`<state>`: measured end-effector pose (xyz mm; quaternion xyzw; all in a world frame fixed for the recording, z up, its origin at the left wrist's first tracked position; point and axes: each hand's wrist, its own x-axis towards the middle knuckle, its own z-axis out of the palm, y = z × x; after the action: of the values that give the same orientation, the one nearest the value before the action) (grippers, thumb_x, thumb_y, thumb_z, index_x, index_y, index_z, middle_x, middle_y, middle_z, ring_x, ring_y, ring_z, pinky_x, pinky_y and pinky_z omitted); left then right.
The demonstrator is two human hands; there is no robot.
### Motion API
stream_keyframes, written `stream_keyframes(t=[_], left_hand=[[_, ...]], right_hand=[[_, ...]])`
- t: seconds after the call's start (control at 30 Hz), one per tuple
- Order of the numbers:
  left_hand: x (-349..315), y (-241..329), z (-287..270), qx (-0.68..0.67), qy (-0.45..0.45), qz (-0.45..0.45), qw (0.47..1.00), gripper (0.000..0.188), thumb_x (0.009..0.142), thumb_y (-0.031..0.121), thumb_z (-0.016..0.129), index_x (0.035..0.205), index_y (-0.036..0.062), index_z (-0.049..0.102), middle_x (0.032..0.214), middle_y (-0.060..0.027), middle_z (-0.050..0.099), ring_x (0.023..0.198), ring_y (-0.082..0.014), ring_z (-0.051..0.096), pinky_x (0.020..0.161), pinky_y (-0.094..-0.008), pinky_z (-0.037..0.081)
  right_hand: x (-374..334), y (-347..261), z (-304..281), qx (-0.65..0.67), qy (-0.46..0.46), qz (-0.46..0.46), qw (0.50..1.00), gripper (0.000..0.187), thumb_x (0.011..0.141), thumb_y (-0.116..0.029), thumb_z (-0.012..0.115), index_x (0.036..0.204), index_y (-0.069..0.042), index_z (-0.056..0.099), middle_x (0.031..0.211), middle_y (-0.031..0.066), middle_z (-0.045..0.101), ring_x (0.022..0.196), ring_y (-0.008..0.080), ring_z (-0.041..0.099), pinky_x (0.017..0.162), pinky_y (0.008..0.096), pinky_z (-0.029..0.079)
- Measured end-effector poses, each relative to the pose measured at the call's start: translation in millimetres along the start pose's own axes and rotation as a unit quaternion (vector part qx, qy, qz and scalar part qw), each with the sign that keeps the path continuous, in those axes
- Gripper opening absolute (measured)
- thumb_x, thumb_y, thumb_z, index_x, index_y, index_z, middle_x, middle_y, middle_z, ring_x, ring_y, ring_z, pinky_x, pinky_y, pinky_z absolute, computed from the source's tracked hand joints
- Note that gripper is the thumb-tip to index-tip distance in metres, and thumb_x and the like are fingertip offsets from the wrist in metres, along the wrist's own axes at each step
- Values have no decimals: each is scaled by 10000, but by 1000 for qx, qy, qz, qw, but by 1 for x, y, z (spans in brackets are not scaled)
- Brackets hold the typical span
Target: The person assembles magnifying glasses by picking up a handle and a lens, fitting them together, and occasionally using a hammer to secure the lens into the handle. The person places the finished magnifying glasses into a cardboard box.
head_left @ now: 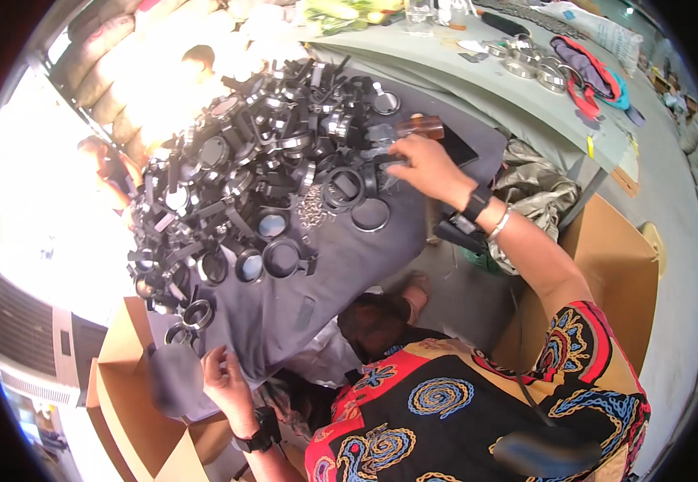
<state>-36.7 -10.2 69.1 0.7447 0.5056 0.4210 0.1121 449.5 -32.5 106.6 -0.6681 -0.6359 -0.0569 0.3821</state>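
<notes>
My right hand [429,167] reaches over the far right of the dark cloth-covered table. Its fingers are pinched together beside some clear plastic pieces [381,135]; what they hold is hidden. A brown cylindrical handle [421,126] lies just beyond it. My left hand [227,386] is at the near left edge, its fingers half curled and apart. Right beside those fingertips is a dark, round, motion-blurred piece [174,380]. Between the hands lie a heap of black ring-shaped parts with bands [236,161], a small pile of silver screws [311,207] and a loose black ring [370,214].
Open cardboard boxes stand at the lower left [136,377] and on the right [614,249]. A pale green table [445,56] at the back holds metal rings [525,64] and a red-and-purple cloth item [586,68]. Another person [108,173] is beyond the heap.
</notes>
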Motion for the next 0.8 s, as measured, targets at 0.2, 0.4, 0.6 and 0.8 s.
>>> stream_keyframes(t=[0.2,0.4,0.6,0.8], left_hand=[[-20,-2,-9,1,-2,-37,999,122,812,2,636,930,-13,662,872,-124,657,715,-234,621,602,-313,480],[-27,0,-7,-27,-15,-54,998,119,805,-5,644,920,-16,668,814,-117,636,654,-209,595,603,-307,467],[-13,30,13,-70,-42,-18,997,115,817,7,656,929,-19,665,788,-134,638,642,-225,610,612,-316,482],[-6,40,43,-167,-73,-39,982,95,843,41,664,911,-24,676,722,-106,647,600,-140,591,574,-275,470]], right_hand=[[20,-66,39,-61,-51,-29,996,410,773,-383,735,894,-6,630,896,174,576,819,371,614,712,458,492],[13,-67,71,-143,-136,-64,978,182,781,-178,681,830,-5,651,912,185,599,806,355,647,707,455,524],[11,-110,65,-25,-139,-19,990,396,815,-370,709,854,17,636,785,193,645,739,353,661,664,452,524],[-15,-148,94,291,-337,208,871,527,900,-293,660,1215,105,519,729,106,636,508,149,608,427,267,481]])
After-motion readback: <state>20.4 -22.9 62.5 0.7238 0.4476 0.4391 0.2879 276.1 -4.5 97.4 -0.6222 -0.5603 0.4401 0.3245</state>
